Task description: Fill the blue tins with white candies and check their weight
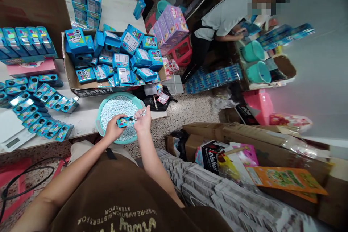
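My left hand [112, 129] grips a small blue candy tin [122, 121], tilted with its round opening toward my other hand. My right hand [143, 121] is cupped beside that opening, with a few pale candies [144, 111] in its curled fingers. Both hands are over a teal basin [101, 110] heaped with small white-blue candies [115, 107]. Behind the basin stands a cardboard box [69, 76] piled with blue tins [123, 59]. Several tins with round openings [38, 123] stand in rows at the left; one [71, 104] has candies at its mouth.
A white scale [13, 136] sits at the table's left edge. Stacked blue boxes [86, 1] and a row of tins [25, 41] stand farther back. Another person [225, 21] works at the upper right. Cartons [231, 134] and bundled grey stacks [201, 185] line my right side.
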A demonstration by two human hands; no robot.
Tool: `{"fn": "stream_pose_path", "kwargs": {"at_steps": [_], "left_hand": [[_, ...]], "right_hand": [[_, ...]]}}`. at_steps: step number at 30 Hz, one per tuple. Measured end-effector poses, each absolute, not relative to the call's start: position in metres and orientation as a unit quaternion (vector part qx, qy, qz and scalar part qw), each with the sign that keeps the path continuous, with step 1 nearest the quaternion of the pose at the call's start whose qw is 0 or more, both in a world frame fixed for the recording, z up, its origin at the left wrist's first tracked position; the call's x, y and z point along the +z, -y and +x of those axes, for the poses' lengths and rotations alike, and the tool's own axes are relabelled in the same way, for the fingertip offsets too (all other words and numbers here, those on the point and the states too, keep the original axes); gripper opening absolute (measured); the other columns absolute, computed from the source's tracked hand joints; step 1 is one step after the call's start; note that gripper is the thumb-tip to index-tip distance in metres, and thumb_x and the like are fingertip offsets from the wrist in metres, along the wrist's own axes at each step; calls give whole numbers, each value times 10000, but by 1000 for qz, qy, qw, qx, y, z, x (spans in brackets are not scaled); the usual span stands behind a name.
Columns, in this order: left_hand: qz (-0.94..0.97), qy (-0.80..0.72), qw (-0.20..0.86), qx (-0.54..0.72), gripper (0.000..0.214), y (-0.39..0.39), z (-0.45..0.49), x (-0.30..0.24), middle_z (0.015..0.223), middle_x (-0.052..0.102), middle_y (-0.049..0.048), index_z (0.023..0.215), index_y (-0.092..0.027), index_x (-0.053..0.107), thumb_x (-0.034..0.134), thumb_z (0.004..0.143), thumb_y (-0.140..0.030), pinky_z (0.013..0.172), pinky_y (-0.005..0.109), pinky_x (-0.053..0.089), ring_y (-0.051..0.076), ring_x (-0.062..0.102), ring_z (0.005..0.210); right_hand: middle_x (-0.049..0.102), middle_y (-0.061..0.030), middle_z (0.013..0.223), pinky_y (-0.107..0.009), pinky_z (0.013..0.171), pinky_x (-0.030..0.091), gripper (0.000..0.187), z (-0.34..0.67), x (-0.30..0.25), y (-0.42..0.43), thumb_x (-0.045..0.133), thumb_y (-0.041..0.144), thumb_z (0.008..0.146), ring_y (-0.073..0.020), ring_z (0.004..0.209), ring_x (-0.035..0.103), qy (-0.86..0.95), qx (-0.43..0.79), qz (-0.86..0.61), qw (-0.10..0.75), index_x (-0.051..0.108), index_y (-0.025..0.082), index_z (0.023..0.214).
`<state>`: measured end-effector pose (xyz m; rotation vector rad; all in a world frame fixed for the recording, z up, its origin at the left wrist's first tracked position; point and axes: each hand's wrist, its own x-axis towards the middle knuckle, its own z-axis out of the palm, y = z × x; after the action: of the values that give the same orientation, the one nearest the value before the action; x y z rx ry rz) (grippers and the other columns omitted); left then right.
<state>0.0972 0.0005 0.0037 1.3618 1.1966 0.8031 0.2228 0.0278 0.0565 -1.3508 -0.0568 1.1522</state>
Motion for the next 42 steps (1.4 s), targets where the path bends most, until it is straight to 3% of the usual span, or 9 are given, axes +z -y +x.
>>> {"fn": "stream_pose_path", "kwargs": {"at_steps": [3, 6, 12, 18, 24, 29, 34, 38, 42], "left_hand": [[541, -516, 574, 336, 417, 0, 93, 0, 1011, 666, 27, 989, -201, 616, 625, 588, -87, 860, 345, 478, 199, 627, 930], [524, -512, 590, 339, 425, -1, 92, -3, 997, 667, 19, 984, -198, 619, 631, 574, -86, 851, 337, 479, 190, 627, 907], [497, -538, 578, 360, 412, 4, 100, -4, 1005, 667, 22, 957, -194, 628, 621, 564, -71, 881, 347, 473, 199, 621, 949], [496, -524, 582, 376, 406, 6, 103, 0, 1009, 668, 32, 978, -189, 612, 633, 584, -91, 862, 349, 489, 198, 630, 930], [598, -442, 518, 422, 392, 3, 97, 3, 1100, 639, 46, 1018, -216, 607, 554, 660, -64, 967, 370, 437, 195, 574, 1079], [594, -448, 529, 409, 361, 2, 100, 0, 1061, 636, 53, 1027, -207, 598, 618, 679, -112, 927, 356, 455, 192, 591, 1027], [611, -551, 395, 409, 357, 10, 68, 12, 998, 615, 54, 995, -214, 616, 733, 667, -292, 917, 376, 450, 210, 567, 1004], [533, -690, 251, 420, 461, 15, 12, 15, 1009, 617, 56, 1059, -213, 575, 728, 671, -411, 900, 368, 454, 212, 575, 971], [510, -770, 189, 333, 482, 1, -43, -3, 988, 625, 59, 1076, -219, 554, 705, 679, -449, 858, 387, 461, 245, 595, 936]], "right_hand": [[284, 113, 445, -166, 343, 203, 430, 227, 52, -28, 524, 523, 813, -40, 355, 226, -49, 557, -540, 629, 325, 213, 592], [307, 108, 444, -162, 360, 242, 423, 225, 53, -28, 533, 510, 818, -44, 374, 270, -62, 581, -517, 625, 337, 210, 593], [361, 102, 496, -175, 398, 306, 375, 209, 67, -25, 550, 518, 798, -41, 405, 341, -6, 499, -561, 661, 403, 207, 649], [259, 122, 473, -176, 343, 183, 401, 217, 70, -27, 507, 543, 816, -39, 363, 226, -14, 518, -557, 649, 348, 217, 647], [263, 113, 485, -177, 351, 212, 436, 220, 76, -22, 507, 575, 803, -42, 375, 246, 9, 521, -542, 659, 334, 214, 629], [252, 113, 476, -171, 351, 205, 426, 221, 73, -23, 514, 538, 819, -43, 375, 223, -1, 539, -532, 653, 329, 212, 616], [262, 102, 468, -170, 350, 213, 406, 226, 56, -19, 496, 479, 850, -52, 376, 243, -5, 596, -520, 611, 329, 211, 593], [314, 103, 468, -161, 336, 204, 348, 231, 35, -11, 553, 447, 818, -42, 363, 263, -39, 622, -537, 568, 391, 208, 624], [404, 93, 486, -152, 314, 180, 299, 232, 9, -2, 646, 420, 744, -25, 355, 293, -47, 612, -589, 526, 459, 195, 682]]}}
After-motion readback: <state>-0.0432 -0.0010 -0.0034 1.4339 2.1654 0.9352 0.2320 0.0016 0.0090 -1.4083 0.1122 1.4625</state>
